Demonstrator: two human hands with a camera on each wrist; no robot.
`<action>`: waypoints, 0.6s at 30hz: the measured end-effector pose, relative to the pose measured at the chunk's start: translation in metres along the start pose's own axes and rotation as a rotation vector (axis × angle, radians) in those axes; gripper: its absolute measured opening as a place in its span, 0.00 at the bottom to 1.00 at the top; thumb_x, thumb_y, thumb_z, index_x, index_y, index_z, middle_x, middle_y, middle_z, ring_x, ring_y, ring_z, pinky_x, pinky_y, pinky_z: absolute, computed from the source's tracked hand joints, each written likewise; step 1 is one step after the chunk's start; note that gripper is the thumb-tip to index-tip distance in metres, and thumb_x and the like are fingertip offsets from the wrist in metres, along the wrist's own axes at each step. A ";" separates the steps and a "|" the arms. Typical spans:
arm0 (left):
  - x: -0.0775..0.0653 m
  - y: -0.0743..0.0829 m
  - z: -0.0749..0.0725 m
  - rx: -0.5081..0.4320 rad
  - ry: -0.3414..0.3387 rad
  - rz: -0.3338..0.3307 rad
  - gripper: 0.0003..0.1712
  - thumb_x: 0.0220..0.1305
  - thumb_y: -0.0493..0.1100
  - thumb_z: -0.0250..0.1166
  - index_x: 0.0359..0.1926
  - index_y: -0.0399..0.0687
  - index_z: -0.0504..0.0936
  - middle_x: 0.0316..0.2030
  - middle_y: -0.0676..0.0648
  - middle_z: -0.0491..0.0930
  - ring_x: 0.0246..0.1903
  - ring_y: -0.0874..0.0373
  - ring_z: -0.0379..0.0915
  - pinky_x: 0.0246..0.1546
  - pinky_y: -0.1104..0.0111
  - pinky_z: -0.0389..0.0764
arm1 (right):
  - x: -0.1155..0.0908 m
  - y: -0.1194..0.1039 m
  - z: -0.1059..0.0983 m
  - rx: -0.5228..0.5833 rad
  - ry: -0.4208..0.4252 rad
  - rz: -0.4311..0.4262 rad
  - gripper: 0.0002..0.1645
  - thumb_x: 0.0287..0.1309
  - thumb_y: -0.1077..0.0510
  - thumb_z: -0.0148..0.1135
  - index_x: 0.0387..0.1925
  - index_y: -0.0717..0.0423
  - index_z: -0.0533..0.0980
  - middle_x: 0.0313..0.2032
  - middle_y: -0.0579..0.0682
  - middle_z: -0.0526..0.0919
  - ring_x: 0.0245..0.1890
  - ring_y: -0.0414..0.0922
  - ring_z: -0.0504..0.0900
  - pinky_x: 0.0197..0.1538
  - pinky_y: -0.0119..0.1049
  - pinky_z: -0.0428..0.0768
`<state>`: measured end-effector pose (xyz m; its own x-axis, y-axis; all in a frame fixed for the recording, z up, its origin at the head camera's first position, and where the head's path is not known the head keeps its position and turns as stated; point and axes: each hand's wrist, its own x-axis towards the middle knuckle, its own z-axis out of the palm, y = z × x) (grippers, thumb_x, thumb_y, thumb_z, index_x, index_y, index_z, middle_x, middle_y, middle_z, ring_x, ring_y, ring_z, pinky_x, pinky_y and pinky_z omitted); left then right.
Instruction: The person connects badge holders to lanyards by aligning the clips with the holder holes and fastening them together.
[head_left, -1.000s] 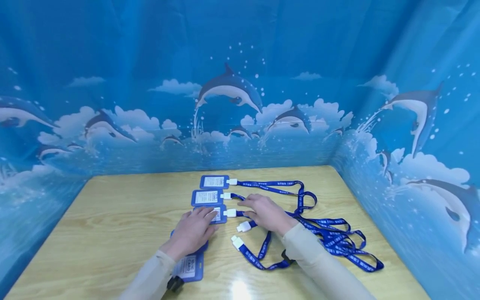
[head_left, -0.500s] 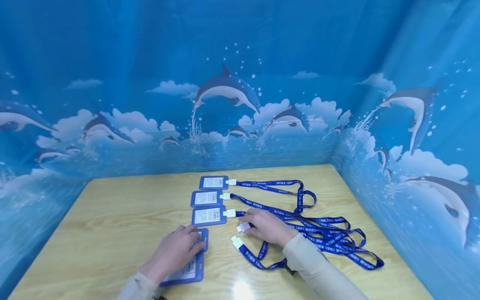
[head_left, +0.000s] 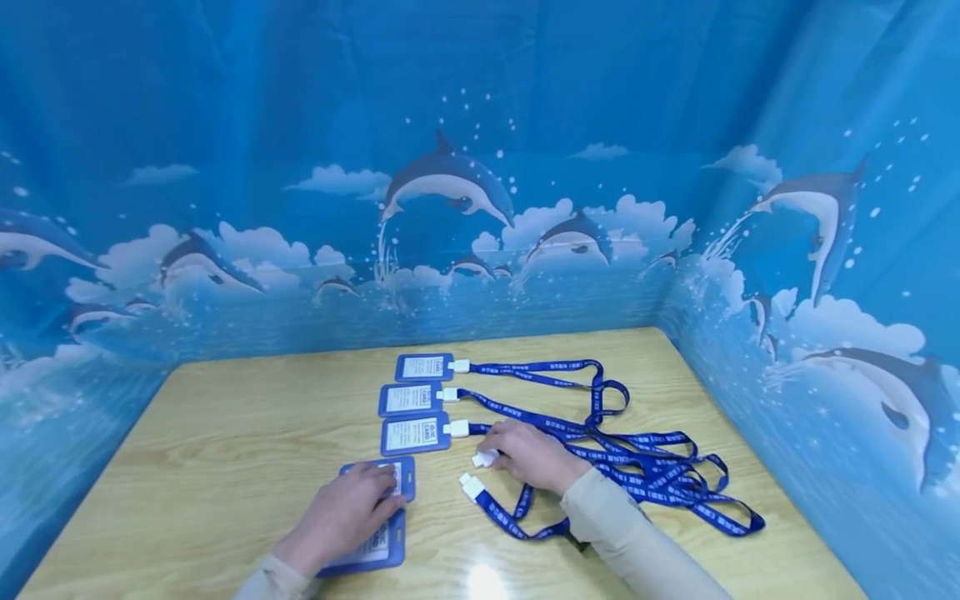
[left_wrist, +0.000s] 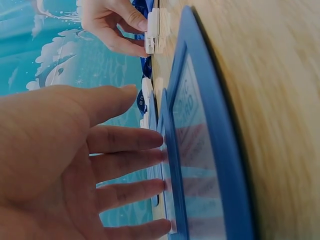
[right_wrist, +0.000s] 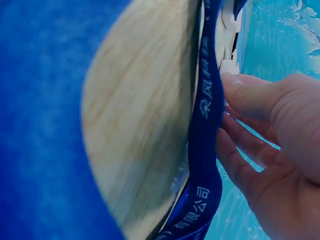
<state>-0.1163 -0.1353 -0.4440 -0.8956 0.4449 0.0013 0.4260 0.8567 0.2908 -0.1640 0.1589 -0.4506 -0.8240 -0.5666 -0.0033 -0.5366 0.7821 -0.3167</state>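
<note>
My left hand (head_left: 337, 510) has straight, spread fingers, their tips on a blue ID card holder (head_left: 408, 477) that it partly covers. A second card holder (head_left: 381, 546) lies just nearer, also partly under the hand. In the left wrist view those fingertips (left_wrist: 159, 139) meet the far holder's clear face. My right hand (head_left: 534, 454) pinches the white plastic clip (left_wrist: 152, 31) at the end of a blue lanyard, between thumb and fingers. Another lanyard's white clip (head_left: 472, 486) lies loose nearer me. The printed lanyard strap (right_wrist: 207, 95) runs close beside the right thumb.
Three card holders, top (head_left: 424, 367), middle (head_left: 408, 400) and lower (head_left: 414, 433), lie in a column with white clips and lanyards attached. Tangled blue lanyards (head_left: 675, 483) spread over the right of the wooden table (head_left: 225, 467). A dolphin-print curtain (head_left: 480, 308) borders the table behind and at the sides.
The left hand has drawn back toward me from the lower clipped holder onto the two nearer holders. The right hand has moved slightly nearer, from the strap to the white clip, and now pinches it.
</note>
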 end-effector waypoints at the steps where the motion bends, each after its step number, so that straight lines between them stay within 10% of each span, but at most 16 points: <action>1: 0.000 -0.001 0.001 -0.004 0.006 0.004 0.19 0.66 0.54 0.68 0.48 0.45 0.87 0.56 0.41 0.83 0.59 0.40 0.77 0.59 0.43 0.79 | 0.000 0.000 0.000 0.003 0.005 -0.005 0.17 0.62 0.57 0.68 0.53 0.47 0.84 0.51 0.43 0.85 0.52 0.40 0.82 0.60 0.37 0.82; 18: -0.001 0.000 0.004 -0.022 -0.049 -0.010 0.22 0.68 0.54 0.66 0.55 0.47 0.85 0.62 0.43 0.79 0.64 0.41 0.72 0.63 0.40 0.73 | -0.002 -0.006 0.000 0.003 0.039 -0.027 0.20 0.66 0.55 0.65 0.58 0.54 0.81 0.49 0.47 0.83 0.49 0.40 0.82 0.54 0.32 0.84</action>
<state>-0.1146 -0.1348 -0.4482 -0.8924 0.4488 -0.0480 0.4135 0.8555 0.3117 -0.1595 0.1550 -0.4484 -0.8156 -0.5771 0.0422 -0.5583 0.7657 -0.3193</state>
